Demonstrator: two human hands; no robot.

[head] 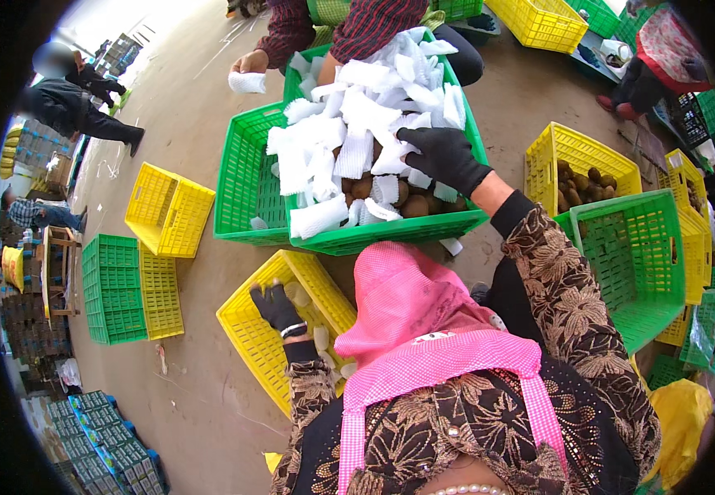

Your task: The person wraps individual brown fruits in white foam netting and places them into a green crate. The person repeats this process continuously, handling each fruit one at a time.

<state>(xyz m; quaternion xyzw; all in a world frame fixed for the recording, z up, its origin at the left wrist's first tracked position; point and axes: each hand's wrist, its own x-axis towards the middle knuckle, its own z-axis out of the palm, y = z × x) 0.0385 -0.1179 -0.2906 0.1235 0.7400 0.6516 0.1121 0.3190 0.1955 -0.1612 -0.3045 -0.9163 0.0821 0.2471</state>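
Note:
My right hand [447, 158], in a black fingerless glove, reaches over the heaped green crate [388, 238]. Its fingertips close on a white foam net sleeve [391, 156] near the top of the pile. Brown kiwifruit [415, 205] show between and below the loose sleeves. My left hand [278, 308], gloved the same way, is inside a yellow crate [243, 318] to the lower left, fingers apart and nothing visible in them. Pale sleeved fruit [321, 338] lie beside that hand. My pink checked apron [404, 291] hides part of this crate.
Opposite me, a person's hand [251, 64] holds a foam sleeve [247, 83]. A green crate [249, 179] adjoins the heaped one. Yellow crates [169, 210] stand left. On the right are a yellow crate [592, 145] with kiwifruit and a tilted green crate [633, 266].

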